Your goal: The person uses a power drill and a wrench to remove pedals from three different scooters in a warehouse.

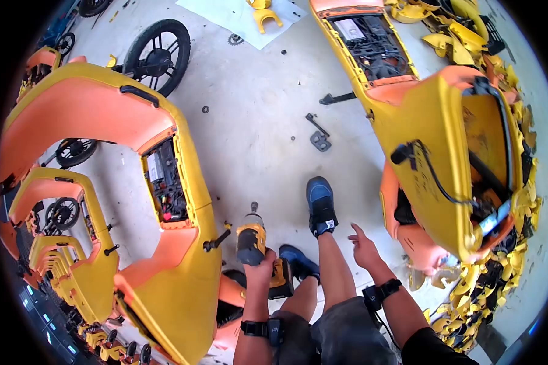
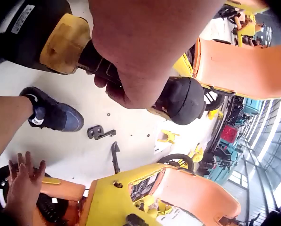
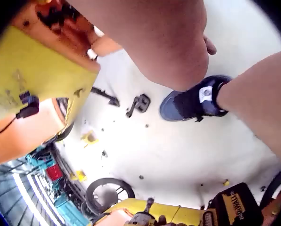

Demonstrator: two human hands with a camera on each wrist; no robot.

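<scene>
My left hand [image 1: 260,271] grips the handle of a yellow-and-black cordless impact wrench [image 1: 251,238], fingers wrapped round it. A metal socket [image 1: 254,207] on its nose points away from me, over the floor. Its battery pack [image 3: 235,207] carries yellow lettering in the right wrist view. The wrench is beside the yellow-and-orange bike body [image 1: 192,267] on the left, near a short black stub [image 1: 218,238]. My right hand [image 1: 365,249] is raised above the floor with nothing in it, fingers spread in the left wrist view. The right-hand bike body [image 1: 429,140] stands a little beyond it.
A crank with pedal [image 1: 320,141] lies on the floor ahead of my shoe [image 1: 320,198]. A kickstand [image 1: 338,98] juts from the right bike body. Yellow plastic scraps [image 1: 469,322] pile along the right. A wheel [image 1: 158,58] and more bike bodies [image 1: 82,267] stand at left.
</scene>
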